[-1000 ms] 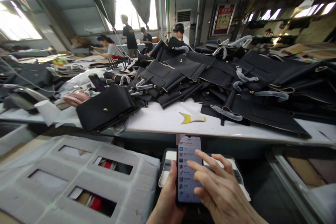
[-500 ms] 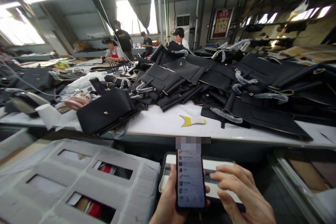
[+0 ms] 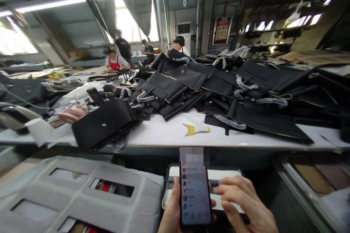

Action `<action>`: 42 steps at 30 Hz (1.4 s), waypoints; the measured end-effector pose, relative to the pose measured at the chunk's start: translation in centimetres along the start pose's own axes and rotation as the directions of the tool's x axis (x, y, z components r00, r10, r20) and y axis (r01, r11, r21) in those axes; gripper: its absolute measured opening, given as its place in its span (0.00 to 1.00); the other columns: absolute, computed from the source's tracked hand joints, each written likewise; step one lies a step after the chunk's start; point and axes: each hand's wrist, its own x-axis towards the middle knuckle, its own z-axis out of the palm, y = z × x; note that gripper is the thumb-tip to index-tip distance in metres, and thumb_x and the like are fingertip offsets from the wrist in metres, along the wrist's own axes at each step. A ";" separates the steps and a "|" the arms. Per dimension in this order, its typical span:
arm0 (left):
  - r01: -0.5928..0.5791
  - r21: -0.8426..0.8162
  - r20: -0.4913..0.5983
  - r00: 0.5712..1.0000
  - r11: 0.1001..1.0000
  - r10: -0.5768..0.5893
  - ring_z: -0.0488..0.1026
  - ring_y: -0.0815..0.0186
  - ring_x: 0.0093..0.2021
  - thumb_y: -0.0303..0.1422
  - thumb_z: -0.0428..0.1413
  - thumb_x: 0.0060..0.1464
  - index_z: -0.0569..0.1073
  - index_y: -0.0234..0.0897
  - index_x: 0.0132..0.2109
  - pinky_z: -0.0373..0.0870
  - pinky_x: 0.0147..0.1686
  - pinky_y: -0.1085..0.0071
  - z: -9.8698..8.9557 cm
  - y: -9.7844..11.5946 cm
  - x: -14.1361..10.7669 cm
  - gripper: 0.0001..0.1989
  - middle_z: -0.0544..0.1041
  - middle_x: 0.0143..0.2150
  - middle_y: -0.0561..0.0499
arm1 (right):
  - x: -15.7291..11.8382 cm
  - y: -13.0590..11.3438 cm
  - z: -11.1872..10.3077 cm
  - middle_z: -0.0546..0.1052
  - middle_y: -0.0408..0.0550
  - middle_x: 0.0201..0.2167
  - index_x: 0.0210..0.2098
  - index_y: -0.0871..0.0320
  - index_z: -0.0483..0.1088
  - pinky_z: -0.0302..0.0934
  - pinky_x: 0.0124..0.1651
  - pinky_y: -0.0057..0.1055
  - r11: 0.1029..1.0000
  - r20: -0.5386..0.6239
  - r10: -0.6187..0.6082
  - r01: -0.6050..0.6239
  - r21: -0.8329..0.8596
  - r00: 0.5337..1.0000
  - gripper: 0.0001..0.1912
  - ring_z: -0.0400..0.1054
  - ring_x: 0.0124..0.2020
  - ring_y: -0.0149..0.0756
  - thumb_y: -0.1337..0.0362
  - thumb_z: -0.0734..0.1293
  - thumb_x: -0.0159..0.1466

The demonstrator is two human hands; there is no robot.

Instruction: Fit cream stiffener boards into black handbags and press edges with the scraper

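Observation:
My left hand [image 3: 171, 207] grips a smartphone [image 3: 195, 196], its thumb along the left edge and fingertips showing at the right edge. The lit screen carries a list with small pictures; its top part is blurred out. To the right of the phone, my right hand [image 3: 244, 202] hovers with bent fingers apart and holds nothing. Below and behind both hands lies a white pad with a dark stripe [image 3: 224, 174]. On the white table [image 3: 164, 134] past the phone is a yellow and white notched piece [image 3: 195, 129].
Black leather bag pieces [image 3: 175, 87] with plastic-wrapped handles are heaped across the table. A black bag [image 3: 105, 123], a pink fan [image 3: 71, 115] and a white paper cup [image 3: 37, 130] are at left. A grey cover with cut-out windows [image 3: 82, 189] fills the lower left. Several people work farther back.
The view has shifted slightly, so the table's contents appear a little farther left. The phone stays in my left hand, and my right hand is still beside it with fingers bent.

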 end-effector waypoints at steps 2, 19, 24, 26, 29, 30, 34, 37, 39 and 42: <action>0.000 -0.005 0.012 1.000 1.000 0.000 0.73 0.51 0.50 0.61 0.36 0.61 0.69 0.22 0.61 0.67 0.51 0.56 0.0 0.0 0.0 0.45 0.75 0.51 0.31 | 0.3 -0.1 0.0 0.76 0.48 0.38 0.38 0.57 0.66 0.60 0.51 0.37 1.000 0.002 0.000 0.000 0.003 1.000 0.03 0.68 0.47 0.40 0.70 0.63 0.67; 0.011 0.001 -0.002 1.000 1.000 -0.011 0.74 0.51 0.48 0.61 0.39 0.60 0.71 0.24 0.60 0.68 0.48 0.60 1.0 0.0 -0.1 0.44 0.76 0.50 0.32 | 0.7 -1.1 0.2 0.78 0.47 0.37 0.39 0.56 0.70 0.64 0.49 0.36 0.999 -0.041 0.025 -0.025 0.020 0.999 0.06 0.72 0.45 0.40 0.68 0.61 0.69; -0.057 -0.012 -0.046 0.997 0.998 0.056 0.74 0.54 0.48 0.57 0.38 0.63 0.72 0.25 0.58 0.69 0.47 0.61 2.8 0.3 -0.4 0.40 0.76 0.50 0.34 | 0.0 -1.2 0.3 0.78 0.48 0.39 0.41 0.56 0.70 0.62 0.53 0.38 0.998 0.014 0.057 -0.058 0.030 0.998 0.07 0.71 0.47 0.41 0.68 0.60 0.68; -0.063 -0.009 -0.075 0.995 0.998 0.062 0.73 0.55 0.48 0.57 0.38 0.64 0.73 0.25 0.58 0.69 0.48 0.62 3.2 0.4 -0.5 0.40 0.75 0.51 0.34 | 0.0 -1.2 0.4 0.79 0.48 0.38 0.41 0.56 0.70 0.63 0.52 0.39 0.998 0.010 0.048 -0.049 0.034 0.999 0.07 0.72 0.47 0.42 0.68 0.60 0.68; -0.063 -0.001 -0.102 0.993 0.998 0.062 0.73 0.55 0.48 0.56 0.39 0.64 0.73 0.26 0.58 0.70 0.48 0.62 3.4 0.5 -0.5 0.38 0.75 0.52 0.35 | 0.0 -1.3 0.6 0.79 0.47 0.37 0.39 0.56 0.70 0.64 0.51 0.39 0.999 0.000 0.036 -0.036 0.038 0.999 0.07 0.72 0.46 0.42 0.69 0.61 0.68; -0.062 -0.002 -0.104 0.993 0.998 0.061 0.74 0.55 0.48 0.56 0.38 0.64 0.73 0.26 0.58 0.70 0.48 0.62 3.5 0.5 -0.5 0.38 0.75 0.52 0.35 | 0.1 -1.4 0.6 0.79 0.47 0.37 0.39 0.56 0.70 0.63 0.50 0.38 0.999 -0.001 0.032 -0.032 0.040 0.999 0.07 0.72 0.46 0.42 0.69 0.61 0.67; -0.060 -0.019 -0.111 0.992 0.998 0.057 0.74 0.55 0.48 0.56 0.36 0.65 0.72 0.25 0.58 0.69 0.50 0.62 3.4 0.5 -0.5 0.39 0.75 0.53 0.35 | 0.1 -1.4 0.6 0.78 0.47 0.39 0.40 0.56 0.69 0.60 0.53 0.39 0.998 0.020 0.041 -0.042 0.042 0.999 0.06 0.70 0.49 0.42 0.70 0.61 0.67; -0.070 -0.032 -0.120 0.991 0.997 0.066 0.74 0.54 0.50 0.56 0.37 0.65 0.72 0.24 0.58 0.67 0.54 0.61 3.1 0.2 -0.4 0.40 0.75 0.54 0.33 | 0.0 -1.4 0.6 0.78 0.46 0.40 0.40 0.56 0.69 0.57 0.55 0.39 0.999 0.020 0.030 -0.031 0.044 0.999 0.07 0.69 0.50 0.41 0.71 0.61 0.67; -0.081 -0.041 -0.129 0.989 0.996 0.075 0.73 0.53 0.52 0.56 0.38 0.65 0.72 0.24 0.58 0.66 0.55 0.60 2.8 0.1 -0.4 0.39 0.75 0.54 0.33 | -0.1 -1.5 0.6 0.78 0.46 0.40 0.40 0.56 0.69 0.56 0.56 0.40 0.999 0.022 0.027 -0.028 0.045 0.999 0.07 0.69 0.50 0.41 0.71 0.61 0.67; -0.083 -0.051 -0.139 0.987 0.995 0.075 0.73 0.53 0.54 0.55 0.40 0.65 0.73 0.26 0.58 0.65 0.57 0.60 2.5 0.1 -0.5 0.36 0.74 0.56 0.34 | -0.1 -1.6 0.5 0.78 0.46 0.41 0.40 0.56 0.68 0.56 0.56 0.40 0.998 0.035 0.039 -0.040 0.050 0.999 0.07 0.68 0.51 0.42 0.72 0.61 0.66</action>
